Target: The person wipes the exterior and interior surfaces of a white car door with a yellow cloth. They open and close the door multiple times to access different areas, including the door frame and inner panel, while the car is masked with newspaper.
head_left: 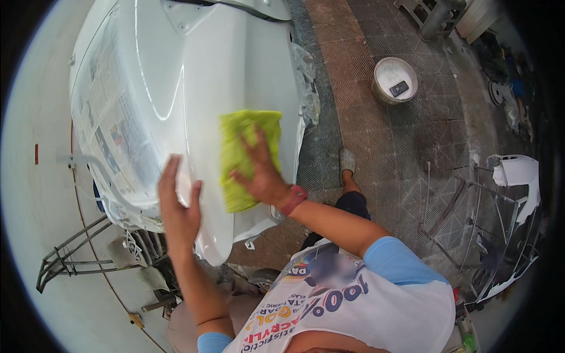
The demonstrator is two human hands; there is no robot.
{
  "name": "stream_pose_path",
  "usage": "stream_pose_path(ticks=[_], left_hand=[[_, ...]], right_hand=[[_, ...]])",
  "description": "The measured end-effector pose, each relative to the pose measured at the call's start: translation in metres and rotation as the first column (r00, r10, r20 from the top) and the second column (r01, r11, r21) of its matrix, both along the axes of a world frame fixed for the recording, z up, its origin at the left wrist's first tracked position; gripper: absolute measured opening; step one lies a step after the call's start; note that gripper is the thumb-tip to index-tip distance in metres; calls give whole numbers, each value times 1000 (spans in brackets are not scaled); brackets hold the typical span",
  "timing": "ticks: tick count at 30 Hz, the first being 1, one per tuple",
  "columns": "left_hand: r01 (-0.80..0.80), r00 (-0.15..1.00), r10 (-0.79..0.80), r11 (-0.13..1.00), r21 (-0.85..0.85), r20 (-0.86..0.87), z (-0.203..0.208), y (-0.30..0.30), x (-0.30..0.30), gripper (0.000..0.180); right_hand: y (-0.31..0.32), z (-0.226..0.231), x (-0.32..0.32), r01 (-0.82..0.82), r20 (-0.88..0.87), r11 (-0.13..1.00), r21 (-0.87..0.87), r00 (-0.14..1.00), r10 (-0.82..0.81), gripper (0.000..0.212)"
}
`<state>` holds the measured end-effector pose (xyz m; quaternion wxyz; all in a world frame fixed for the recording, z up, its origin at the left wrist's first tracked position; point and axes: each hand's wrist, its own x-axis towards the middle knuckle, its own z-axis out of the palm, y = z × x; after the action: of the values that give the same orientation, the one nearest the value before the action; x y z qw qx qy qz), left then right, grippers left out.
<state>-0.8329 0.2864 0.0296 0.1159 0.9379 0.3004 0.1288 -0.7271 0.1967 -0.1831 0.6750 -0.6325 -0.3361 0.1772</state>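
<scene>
My right hand (262,173) lies flat with fingers spread on a yellow-green cloth (235,191), pressing it against the glossy white car body (206,88). A red band circles that wrist. To its left, my left hand (181,209) is raised over the edge of the same panel, fingers stretched and thumb apart, holding nothing. Whether it touches the panel, I cannot tell. Newspaper and clear plastic (115,126) cover the glass on the car's left part. More crumpled plastic sheeting (307,88) hangs along its right side.
A white bucket (381,91) with a dark remote-like object (399,89) on top stands on the patterned tile floor. A grey plastic stool (432,17) is at the far right. Metal frames (471,217) and white panel pieces (521,176) lie along the right; a metal rack (73,253) juts out at left.
</scene>
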Motion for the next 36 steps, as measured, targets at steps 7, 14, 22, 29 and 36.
stream_pose_path(ticks=[7,14,22,29,36], left_hand=[[19,864,159,938,346,-477,30,87,38,80],[58,661,116,977,205,-741,16,104,54,101],[25,420,141,986,167,-896,27,109,85,114],[-79,321,160,987,141,-934,25,106,95,126],[-79,248,196,980,182,-949,21,106,98,125]], right_hand=[[123,-5,118,57,348,985,-165,937,4,81],[279,-127,369,245,308,963,-109,930,-202,74],[73,-175,117,-36,92,982,-185,994,54,83],[4,-173,61,-228,-19,974,-3,974,227,85],[241,-239,402,236,-6,962,-140,971,-239,74]])
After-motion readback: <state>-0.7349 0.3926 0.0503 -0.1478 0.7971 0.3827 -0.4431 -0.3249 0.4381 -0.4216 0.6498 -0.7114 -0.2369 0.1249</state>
